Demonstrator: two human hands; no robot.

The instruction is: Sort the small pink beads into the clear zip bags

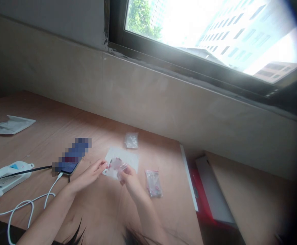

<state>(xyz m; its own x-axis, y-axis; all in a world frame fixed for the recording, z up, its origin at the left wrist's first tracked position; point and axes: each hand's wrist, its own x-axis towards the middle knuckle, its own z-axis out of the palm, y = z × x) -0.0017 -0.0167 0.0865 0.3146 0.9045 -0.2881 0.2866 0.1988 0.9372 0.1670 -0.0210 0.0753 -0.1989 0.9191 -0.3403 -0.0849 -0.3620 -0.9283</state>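
Observation:
Over a white sheet [133, 158] on the wooden table, my two hands are close together. My right hand [128, 175] is closed on a crinkled piece of clear plastic film [122, 167]. A small translucent piece with pinkish and dark marks [116, 163] shows between the hands; whether it is part of the film is unclear. The fingers of my left hand [100, 168] are pinched together at the left edge of the sheet, and what they hold is too small to name. To the right of my right hand lies a clear plastic packet [153, 184] with reddish bits inside.
Behind the sheet lies another clear packet [131, 141]. A phone [73, 158] with a white cable [51, 187] is on the left, near a white power strip [13, 177]. Farther left rests a white paper packet [12, 125]. Beyond the table's right edge is a red object [200, 194].

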